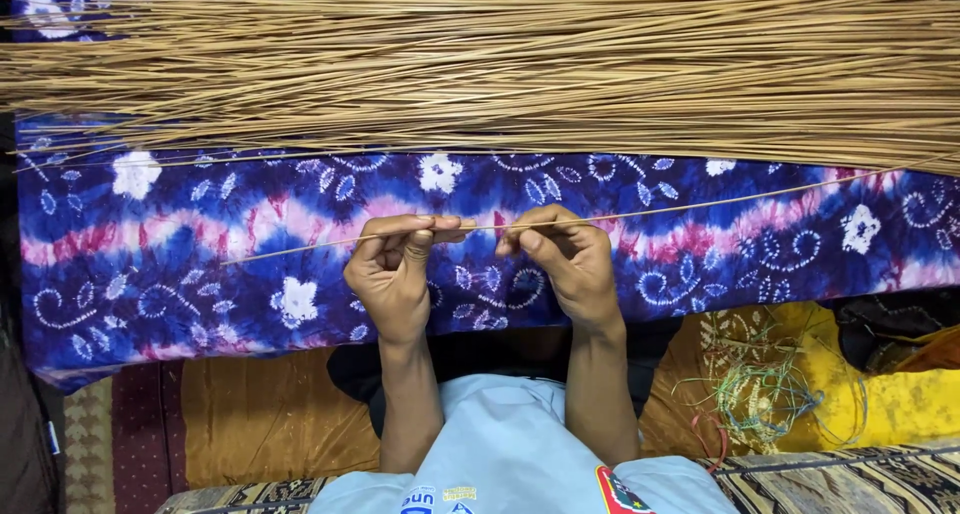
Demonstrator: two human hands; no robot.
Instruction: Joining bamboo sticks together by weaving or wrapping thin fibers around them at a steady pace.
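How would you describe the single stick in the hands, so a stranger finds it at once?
Start from the wide pile of tan sticks lying across the blue and pink tie-dye cloth. Below it, the left hand and the right hand pinch one thin stick. It alone lies apart, slanting across the cloth.

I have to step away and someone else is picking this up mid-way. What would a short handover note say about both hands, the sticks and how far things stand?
Left hand: fingers pinched on one thin stick, held level over the tie-dye cloth.
Right hand: pinches the same stick close beside the left; the stick runs out past both hands.
Pile of sticks: spread across the far edge of the cloth, apart from the hands.
Tangle of coloured strings: on the yellow mat to the right, untouched.
Done: one stick taken out of the pile. Left: the rest of the pile.
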